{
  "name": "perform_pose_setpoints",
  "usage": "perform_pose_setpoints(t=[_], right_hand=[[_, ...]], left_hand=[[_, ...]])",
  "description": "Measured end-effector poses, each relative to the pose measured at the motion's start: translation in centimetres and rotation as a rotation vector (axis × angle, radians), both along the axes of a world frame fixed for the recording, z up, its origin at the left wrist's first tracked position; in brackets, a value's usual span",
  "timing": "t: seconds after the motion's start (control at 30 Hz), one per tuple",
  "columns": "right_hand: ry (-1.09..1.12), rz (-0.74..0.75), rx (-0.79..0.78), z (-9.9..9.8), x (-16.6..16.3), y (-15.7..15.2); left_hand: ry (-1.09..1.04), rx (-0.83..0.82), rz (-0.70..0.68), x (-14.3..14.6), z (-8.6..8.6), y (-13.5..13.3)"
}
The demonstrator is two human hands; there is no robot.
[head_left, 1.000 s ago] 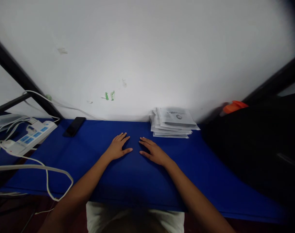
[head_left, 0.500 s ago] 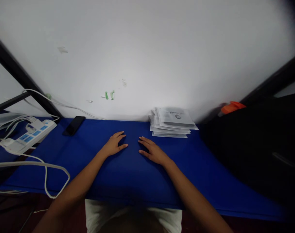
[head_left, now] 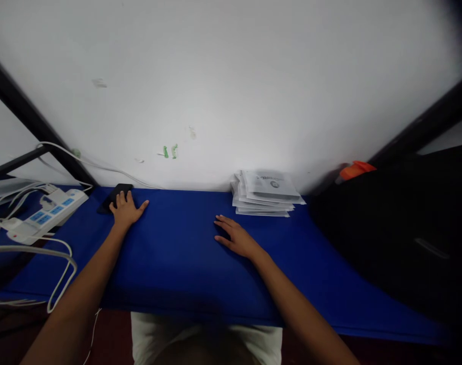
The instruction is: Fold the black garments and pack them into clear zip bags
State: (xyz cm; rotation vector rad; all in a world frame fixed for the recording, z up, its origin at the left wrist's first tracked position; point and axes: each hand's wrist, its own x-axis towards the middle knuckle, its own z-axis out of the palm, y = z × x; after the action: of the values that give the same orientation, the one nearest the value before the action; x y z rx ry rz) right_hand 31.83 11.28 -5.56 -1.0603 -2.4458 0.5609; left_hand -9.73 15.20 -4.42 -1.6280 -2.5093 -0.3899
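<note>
My left hand [head_left: 126,209] reaches to the far left of the blue table [head_left: 173,253], fingers spread. Its fingertips overlap the near right part of a black smartphone [head_left: 115,192] lying flat there; whether they touch it I cannot tell. My right hand [head_left: 236,238] rests on the blue surface, fingers apart and holding nothing. Beyond it, against the wall, lies a stack of flat, whitish zip bags [head_left: 269,190], with dark print on the top one. A gap separates the right hand from the stack.
To the left lies a white power strip [head_left: 50,217] with blue sockets and plugs. White cables [head_left: 69,263] loop past the table's front edge beside my left forearm. A large black bag [head_left: 390,228] fills the right side, an orange object [head_left: 358,170] behind it. A white wall [head_left: 231,91] stands behind.
My left hand has moved left from the middle of the table to the smartphone, its fingers spreading. The cable by the left forearm has shifted left. My right hand has stayed in place.
</note>
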Motion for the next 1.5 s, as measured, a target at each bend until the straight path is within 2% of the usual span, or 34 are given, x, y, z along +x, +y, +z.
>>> perform_pose_setpoints(t=[0.2, 0.3, 0.4, 0.5, 0.57, 0.63, 0.73, 0.83, 0.9, 0.97, 1.07, 1.17, 1.27, 1.37, 1.5], right_hand=[[-0.013, -0.001, -0.002, 0.3, 0.0, -0.1], [-0.012, 0.002, 0.001, 0.3, 0.0, 0.0], [0.003, 0.006, 0.022, 0.2, -0.1, 0.1], [0.04, 0.0, 0.065, 0.3, 0.0, 0.0], [0.099, -0.018, 0.134, 0.7, 0.2, -0.2], [0.183, -0.058, 0.252, 1.4, 0.7, -0.5], [0.279, -0.185, 0.497, 3.1, 2.2, -0.8], [0.232, -0.422, 0.728, 5.1, 4.6, -0.4], [0.099, -0.586, 0.79, 6.5, 6.4, 0.5], [-0.099, -0.656, 0.768, 7.4, 8.1, 1.7], [-0.363, -0.616, 0.664, 8.0, 9.9, 3.6], [-0.437, -0.595, 0.614, 7.7, 10.8, 5.1], [-0.44, -0.603, 0.653, 7.7, 11.0, 6.2], [-0.395, -0.6, 0.731, 8.6, 10.4, 6.1], [-0.23, -0.493, 0.823, 9.7, 6.5, 2.7]], left_hand=[[0.031, 0.001, -0.027, 0.5, 0.0, 0.0], [0.053, -0.006, -0.123, 2.3, -0.1, -0.3], [0.011, -0.056, -0.325, 5.8, -0.5, -1.2], [-0.04, -0.106, -0.608, 10.2, -0.9, -3.1], [-0.045, -0.127, -0.775, 12.9, -1.1, -4.6], [-0.041, -0.149, -0.861, 14.9, -1.1, -5.9], [-0.037, -0.164, -0.854, 16.2, -1.1, -7.0], [-0.038, -0.174, -0.846, 16.1, -1.0, -7.1], [-0.038, -0.168, -0.847, 15.9, -1.1, -6.9], [-0.036, -0.157, -0.847, 15.8, -1.2, -6.8], [-0.039, -0.156, -0.845, 15.9, -1.2, -6.7], [-0.065, -0.153, -0.848, 15.9, -1.1, -6.7], [-0.109, -0.144, -0.858, 15.8, -0.9, -6.8], [-0.17, -0.121, -0.871, 15.8, -1.1, -6.9], [-0.524, 0.055, -0.796, 15.1, -1.6, -6.0]])
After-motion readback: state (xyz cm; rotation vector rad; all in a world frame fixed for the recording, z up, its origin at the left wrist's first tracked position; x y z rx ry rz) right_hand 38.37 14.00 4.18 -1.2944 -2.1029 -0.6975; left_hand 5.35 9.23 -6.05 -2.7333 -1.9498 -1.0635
